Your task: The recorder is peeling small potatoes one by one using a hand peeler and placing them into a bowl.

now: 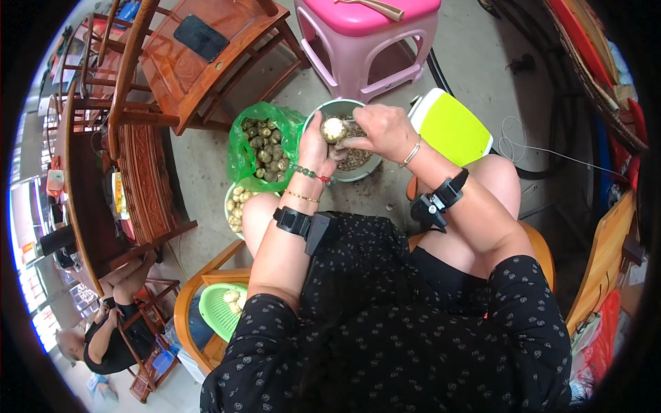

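Observation:
My left hand (pixel 315 139) holds a small round tuber (pixel 334 130), pale and peeled over the side facing up. My right hand (pixel 382 129) is at its right side, fingers curled around a thin greyish tool (pixel 353 124) that is mostly hidden. Both hands are above a round bucket (pixel 367 178) with brown peelings (pixel 356 161) inside. Left of the bucket, an open green plastic bag (pixel 235 157) contains many brown unpeeled tubers (pixel 264 149). Pale peeled tubers (pixel 236 206) fill a container below the bag, partly covered by my left knee.
A pink plastic stool (pixel 351 62) bears a beige-handled utensil (pixel 379 8). A phone (pixel 201 37) lies on a wooden chair (pixel 170 67). A lime-green and white box (pixel 454 129) stands right. Lower left are a green basket (pixel 217 315) with tubers and a seated person (pixel 111 330).

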